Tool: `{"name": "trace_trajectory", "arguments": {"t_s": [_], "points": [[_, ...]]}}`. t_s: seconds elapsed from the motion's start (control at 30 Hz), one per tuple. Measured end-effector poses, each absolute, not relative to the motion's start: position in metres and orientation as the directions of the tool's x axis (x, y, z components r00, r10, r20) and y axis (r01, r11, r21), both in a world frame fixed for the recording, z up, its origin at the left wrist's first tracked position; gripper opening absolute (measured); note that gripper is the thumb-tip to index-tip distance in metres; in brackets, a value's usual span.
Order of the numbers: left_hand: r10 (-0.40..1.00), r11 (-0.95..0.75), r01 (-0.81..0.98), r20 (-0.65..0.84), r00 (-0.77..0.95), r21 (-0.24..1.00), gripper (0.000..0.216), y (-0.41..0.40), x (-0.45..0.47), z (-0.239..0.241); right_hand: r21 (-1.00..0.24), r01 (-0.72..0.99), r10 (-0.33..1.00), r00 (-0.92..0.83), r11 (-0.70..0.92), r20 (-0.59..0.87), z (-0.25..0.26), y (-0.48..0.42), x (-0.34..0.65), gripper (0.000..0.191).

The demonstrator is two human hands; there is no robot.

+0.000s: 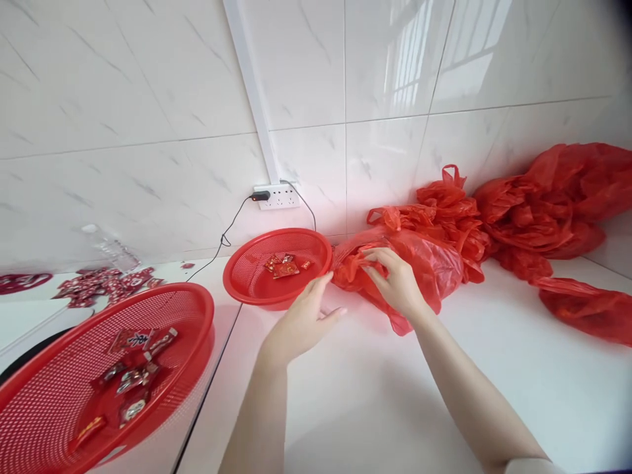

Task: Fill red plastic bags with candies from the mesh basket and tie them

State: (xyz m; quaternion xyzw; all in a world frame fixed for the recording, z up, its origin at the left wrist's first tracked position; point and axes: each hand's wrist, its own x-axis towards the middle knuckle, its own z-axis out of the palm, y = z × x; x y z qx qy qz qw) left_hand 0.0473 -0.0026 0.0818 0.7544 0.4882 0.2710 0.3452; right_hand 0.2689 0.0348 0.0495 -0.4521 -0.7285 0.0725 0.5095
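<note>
My left hand (pixel 300 322) is open, fingers stretched out and thumb apart, in front of the right rim of the small red basket (pixel 237 289). Nothing shows in its palm. My right hand (pixel 392 280) pinches the gathered top of a red plastic bag (pixel 419 253) lying on the white table (pixel 355 395). The bag looks bulky and thin-skinned; what is inside cannot be made out. In the small basket are several small red wrapped packets (pixel 286 268).
A larger red basket (pixel 205 309) with several wrapped snacks (pixel 135 378) stands at left. Behind it are a pile of red packets (pixel 89 286) and a clear bottle (pixel 116 250). More red bags (pixel 543 204) lie along the wall at right. A cable (pixel 224 240) runs from the wall socket (pixel 279 196).
</note>
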Motion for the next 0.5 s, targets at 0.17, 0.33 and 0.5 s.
{"name": "trace_trajectory", "arguments": {"t_s": [0.17,0.33,0.5], "points": [[0.887,-0.454,0.476,0.33,0.323,0.753,0.028,0.012,0.083,0.061,-0.634,0.218,0.666,-0.341,0.742,0.663,0.061,0.001,0.246,0.021],[0.927,-0.356,0.534,0.361,0.099,0.767,0.022,0.029,0.075,0.058,-0.621,0.377,0.72,-0.239,0.687,0.651,0.052,0.008,0.25,0.025],[0.931,-0.321,0.207,0.348,-0.112,0.924,0.027,0.041,0.054,0.063,-0.629,0.643,0.896,-0.372,0.438,0.243,0.046,0.024,0.277,0.016]]}}
